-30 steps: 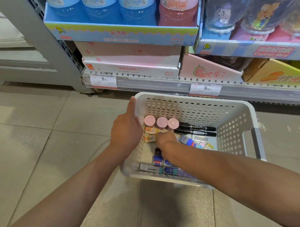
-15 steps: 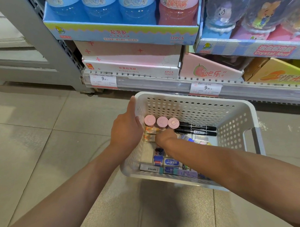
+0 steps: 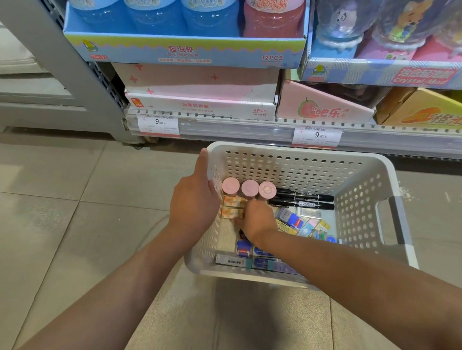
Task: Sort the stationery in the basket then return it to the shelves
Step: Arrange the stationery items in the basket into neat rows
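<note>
Left hand [image 3: 195,199] grips the basket [image 3: 397,180]; right hand [image 3: 257,217] fingers seemingly pinch something hidden. Three pink caps [image 3: 249,187], two black markers [image 3: 302,199].

Hands [image 3: 257,219] in basket [image 3: 291,153], perhaps gripping.

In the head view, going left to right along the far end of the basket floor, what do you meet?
Left hand on the basket's left wall → first pink cap → second pink cap → third pink cap → two black markers → the basket's right wall.

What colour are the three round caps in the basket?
Pale pink caps, seen best in the head view.
</note>
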`<state>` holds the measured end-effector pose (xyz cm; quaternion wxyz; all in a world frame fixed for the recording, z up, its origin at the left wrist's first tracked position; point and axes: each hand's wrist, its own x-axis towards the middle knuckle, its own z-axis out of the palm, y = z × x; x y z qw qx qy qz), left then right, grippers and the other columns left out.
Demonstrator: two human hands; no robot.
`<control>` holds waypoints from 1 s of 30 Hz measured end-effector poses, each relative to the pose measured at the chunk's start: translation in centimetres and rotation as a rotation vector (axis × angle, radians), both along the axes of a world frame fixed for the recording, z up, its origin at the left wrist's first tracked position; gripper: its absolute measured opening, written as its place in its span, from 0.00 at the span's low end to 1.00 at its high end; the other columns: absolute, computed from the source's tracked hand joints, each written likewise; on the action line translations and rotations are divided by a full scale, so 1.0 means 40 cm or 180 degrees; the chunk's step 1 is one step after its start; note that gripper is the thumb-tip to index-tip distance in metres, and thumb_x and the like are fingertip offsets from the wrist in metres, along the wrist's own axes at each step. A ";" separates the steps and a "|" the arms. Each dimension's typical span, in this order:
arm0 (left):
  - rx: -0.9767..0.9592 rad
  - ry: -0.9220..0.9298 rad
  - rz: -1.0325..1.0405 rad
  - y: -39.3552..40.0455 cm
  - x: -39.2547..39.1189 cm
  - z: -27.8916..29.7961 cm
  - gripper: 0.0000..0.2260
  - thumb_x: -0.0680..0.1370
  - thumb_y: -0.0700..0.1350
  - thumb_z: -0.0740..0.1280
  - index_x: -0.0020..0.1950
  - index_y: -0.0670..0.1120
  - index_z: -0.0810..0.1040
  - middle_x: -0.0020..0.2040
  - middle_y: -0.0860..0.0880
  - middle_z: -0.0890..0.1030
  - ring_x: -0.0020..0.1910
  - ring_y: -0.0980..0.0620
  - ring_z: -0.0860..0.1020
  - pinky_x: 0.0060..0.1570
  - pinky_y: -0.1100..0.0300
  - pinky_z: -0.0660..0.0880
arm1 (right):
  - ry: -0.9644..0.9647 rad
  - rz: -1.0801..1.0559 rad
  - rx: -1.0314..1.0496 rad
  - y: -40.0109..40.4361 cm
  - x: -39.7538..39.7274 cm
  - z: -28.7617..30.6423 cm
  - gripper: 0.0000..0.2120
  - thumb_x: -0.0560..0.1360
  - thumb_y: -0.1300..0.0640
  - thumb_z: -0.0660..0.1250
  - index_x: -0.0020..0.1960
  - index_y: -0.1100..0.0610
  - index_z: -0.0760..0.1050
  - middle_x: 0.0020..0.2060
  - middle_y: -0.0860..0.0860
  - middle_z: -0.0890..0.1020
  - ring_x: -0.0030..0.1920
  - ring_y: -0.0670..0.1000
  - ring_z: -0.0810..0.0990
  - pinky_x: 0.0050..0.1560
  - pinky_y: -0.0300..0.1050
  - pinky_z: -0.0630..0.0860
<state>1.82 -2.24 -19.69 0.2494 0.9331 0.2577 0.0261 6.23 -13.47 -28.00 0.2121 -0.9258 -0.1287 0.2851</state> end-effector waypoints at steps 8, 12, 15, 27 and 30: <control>-0.0010 0.0009 0.0026 -0.001 -0.002 0.001 0.28 0.80 0.42 0.58 0.77 0.52 0.50 0.52 0.42 0.81 0.44 0.45 0.80 0.44 0.50 0.80 | -0.0159 0.0066 0.0133 -0.008 0.001 -0.017 0.13 0.73 0.50 0.69 0.48 0.61 0.77 0.46 0.58 0.82 0.46 0.56 0.81 0.43 0.45 0.75; -0.0017 0.0023 0.0049 -0.002 -0.001 -0.001 0.28 0.81 0.43 0.58 0.77 0.52 0.49 0.52 0.42 0.81 0.44 0.45 0.80 0.44 0.49 0.80 | -0.0204 0.0057 0.0139 -0.007 0.005 -0.024 0.14 0.74 0.50 0.68 0.50 0.61 0.77 0.46 0.57 0.82 0.47 0.56 0.81 0.43 0.45 0.75; -0.0005 0.0010 0.0038 0.000 0.000 -0.005 0.28 0.80 0.43 0.58 0.77 0.52 0.50 0.52 0.42 0.81 0.44 0.45 0.80 0.44 0.49 0.80 | -0.0222 0.0067 0.0121 -0.006 0.007 -0.027 0.13 0.75 0.51 0.67 0.49 0.61 0.77 0.46 0.58 0.82 0.46 0.56 0.80 0.41 0.43 0.73; -0.0052 0.0029 -0.0003 0.001 0.000 0.001 0.27 0.80 0.42 0.58 0.77 0.51 0.50 0.46 0.41 0.80 0.42 0.43 0.80 0.43 0.48 0.79 | 0.0142 0.0721 0.0163 -0.034 0.024 -0.008 0.11 0.76 0.59 0.63 0.52 0.66 0.76 0.51 0.61 0.80 0.51 0.59 0.79 0.48 0.46 0.75; -0.0052 0.0055 -0.0014 0.000 0.001 0.003 0.27 0.80 0.42 0.58 0.77 0.51 0.50 0.46 0.42 0.80 0.41 0.45 0.80 0.43 0.49 0.79 | 0.0274 0.1181 0.0217 -0.078 0.062 0.028 0.11 0.76 0.65 0.62 0.55 0.65 0.78 0.53 0.58 0.81 0.54 0.56 0.79 0.52 0.41 0.73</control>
